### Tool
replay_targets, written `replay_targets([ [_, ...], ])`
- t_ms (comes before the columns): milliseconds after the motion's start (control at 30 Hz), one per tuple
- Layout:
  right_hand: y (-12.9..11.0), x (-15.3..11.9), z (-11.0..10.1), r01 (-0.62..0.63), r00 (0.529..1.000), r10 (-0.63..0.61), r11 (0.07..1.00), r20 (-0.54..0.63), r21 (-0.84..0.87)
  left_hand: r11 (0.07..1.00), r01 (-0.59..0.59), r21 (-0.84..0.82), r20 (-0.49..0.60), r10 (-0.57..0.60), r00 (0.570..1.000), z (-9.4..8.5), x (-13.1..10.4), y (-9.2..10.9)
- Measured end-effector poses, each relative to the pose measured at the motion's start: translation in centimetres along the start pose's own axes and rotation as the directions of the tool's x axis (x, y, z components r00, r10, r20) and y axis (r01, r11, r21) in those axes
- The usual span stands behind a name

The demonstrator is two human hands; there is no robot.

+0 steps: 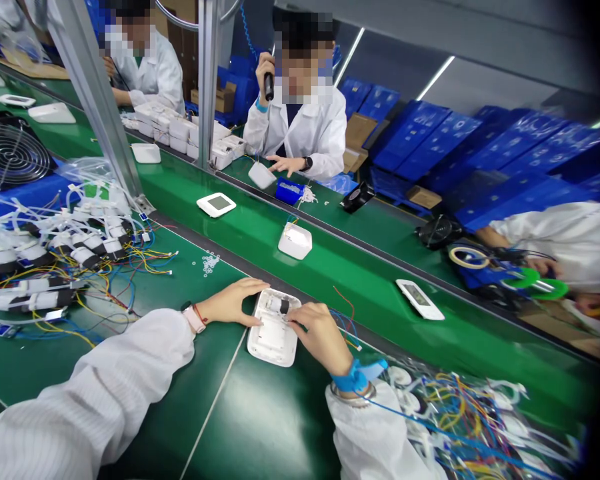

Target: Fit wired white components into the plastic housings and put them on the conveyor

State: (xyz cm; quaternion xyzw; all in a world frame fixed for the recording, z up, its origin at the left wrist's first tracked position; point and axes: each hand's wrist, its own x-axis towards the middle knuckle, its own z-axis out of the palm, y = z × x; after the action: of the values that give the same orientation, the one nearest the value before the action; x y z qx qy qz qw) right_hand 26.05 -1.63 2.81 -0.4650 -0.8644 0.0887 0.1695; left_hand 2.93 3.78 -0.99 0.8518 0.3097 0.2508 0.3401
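Observation:
A white plastic housing [273, 340] lies open side up on the green table [240, 413], with a small pump-like part [280, 305] of white and black in its upper half. My left hand [233, 303] rests at the housing's left edge, thumb and fingers spread apart around its corner. Over the right edge, my right hand [323, 333] has its thumb and fingertips pinched together inside the housing; whatever they hold is too small to make out. Red and blue wires [347, 320] stick out beyond my right hand.
Wired pump parts [85, 247] pile up at left, more bagged wired parts [460, 413] at right. Small white rings [210, 263] lie ahead. White units [296, 241] sit on the green conveyor [250, 233]. Across it, people in white coats work beside a metal post [207, 87].

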Motion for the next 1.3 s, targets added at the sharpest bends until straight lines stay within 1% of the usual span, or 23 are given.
replay_targets([
  [167,0.7,-0.4,0.9,0.1,0.99,-0.1,0.995,-0.105,-0.003,1.0,-0.008,-0.007,0.002,0.008,1.0,-0.1,0.1,0.1],
  [267,0.8,-0.5,1.4,0.147,0.979,-0.149,0.989,-0.139,-0.02,1.0,-0.002,-0.005,0.002,0.002,1.0,0.0,0.0,0.0],
  [400,0.6,-0.9,1.7,0.129,0.974,-0.141,0.989,-0.178,-0.077,1.0,0.003,0.001,-0.001,-0.003,1.0,0.0,0.0,0.0],
  [533,0.3,-1.7,1.5,0.056,0.966,-0.093,0.986,-0.24,-0.158,1.0,0.011,-0.004,-0.002,-0.011,1.0,0.0,0.0,0.0],
  [600,0.3,-1.9,1.3,0.035,0.97,-0.075,0.984,-0.232,-0.174,1.0,0.007,-0.006,-0.007,-0.007,1.0,0.0,0.0,0.1],
  [733,0.0,-1.7,1.2,-0.001,0.984,-0.036,0.979,-0.177,-0.206,1.0,-0.001,-0.007,-0.008,0.001,1.0,-0.1,0.0,0.3],
  [867,-0.4,-1.3,1.3,-0.062,0.992,0.035,0.97,-0.119,-0.233,1.0,-0.002,-0.016,0.002,0.002,1.0,-0.2,0.1,0.5],
  [933,-0.6,-1.3,1.4,-0.098,0.991,0.073,0.969,-0.113,-0.228,1.0,-0.005,-0.021,-0.003,0.005,1.0,-0.2,0.1,0.5],
  [1000,-0.9,-1.5,1.5,-0.115,0.985,0.081,0.967,-0.153,-0.227,1.0,-0.002,-0.023,-0.013,0.001,1.0,-0.1,0.0,0.4],
  [1033,-1.1,-1.7,1.6,-0.116,0.978,0.07,0.965,-0.194,-0.234,1.0,0.001,-0.023,-0.02,-0.002,1.0,-0.1,-0.1,0.4],
  [1067,-1.3,-2.0,1.7,-0.119,0.966,0.055,0.962,-0.253,-0.246,1.0,0.002,-0.023,-0.028,-0.003,1.0,0.0,-0.1,0.3],
  [1133,-1.7,-2.6,1.8,-0.166,0.921,0.053,0.949,-0.385,-0.267,1.0,-0.002,-0.016,-0.049,0.001,0.999,0.0,-0.3,0.4],
  [1167,-1.9,-2.9,1.9,-0.223,0.897,0.091,0.938,-0.432,-0.266,1.0,-0.005,-0.009,-0.064,0.005,0.998,0.1,-0.3,0.4],
  [1200,-2.1,-3.3,2.0,-0.296,0.881,0.159,0.921,-0.446,-0.255,1.0,-0.006,-0.001,-0.084,0.005,0.996,0.1,-0.4,0.5],
  [1233,-2.2,-3.6,2.2,-0.365,0.875,0.247,0.901,-0.416,-0.233,1.0,0.0,0.005,-0.108,0.0,0.994,0.1,-0.3,0.6],
  [1267,-2.2,-3.9,2.4,-0.418,0.877,0.334,0.886,-0.346,-0.202,1.0,0.01,0.005,-0.135,-0.009,0.991,0.1,-0.3,0.8],
  [1300,-2.1,-4.1,2.6,-0.448,0.881,0.401,0.877,-0.252,-0.171,1.0,0.021,-0.003,-0.161,-0.021,0.987,0.0,-0.2,0.9],
])
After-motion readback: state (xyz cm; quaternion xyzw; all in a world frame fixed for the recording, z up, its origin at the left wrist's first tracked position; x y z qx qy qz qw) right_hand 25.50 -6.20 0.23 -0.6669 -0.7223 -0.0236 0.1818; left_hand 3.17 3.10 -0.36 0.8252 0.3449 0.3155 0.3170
